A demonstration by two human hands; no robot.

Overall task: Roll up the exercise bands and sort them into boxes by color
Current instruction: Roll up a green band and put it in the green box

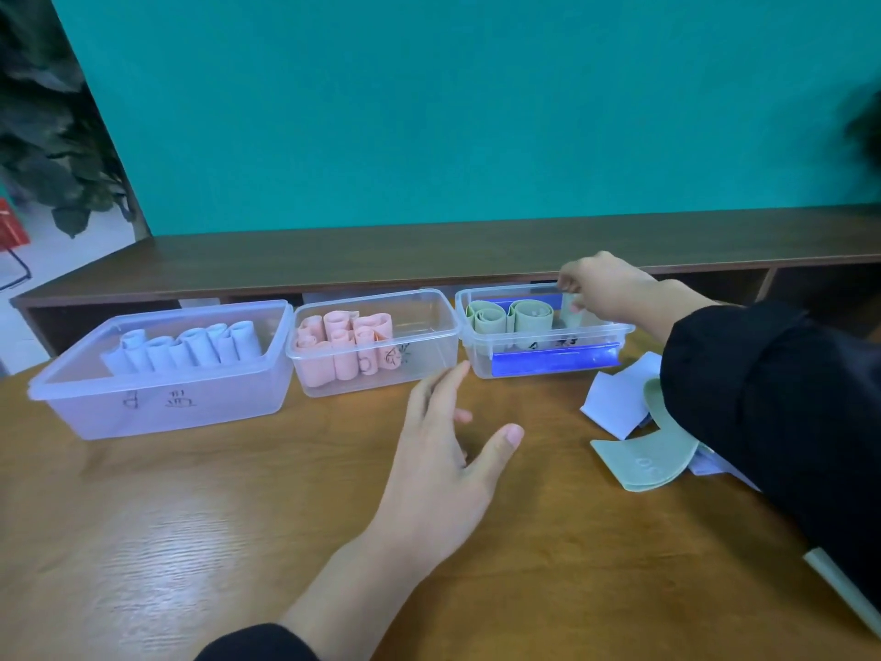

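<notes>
My right hand (601,289) is over the right box (624,329), fingers curled, pinching a rolled green band (572,313) at its top; the roll stands inside the box at the right end. Two more green rolls (509,317) stand beside it, to its left in the same box. My left hand (445,450) hovers above the wooden table (190,517), fingers straight and spread, holding nothing, fingertips near the gap between the middle and right boxes. Middle box (429,341) holds pink rolls (345,343). Left box (162,407) holds pale lilac rolls (186,348). Unrolled bands lie on the table under my right sleeve (772,422): a green flat band (643,462) and a lilac flat band (615,403).
</notes>
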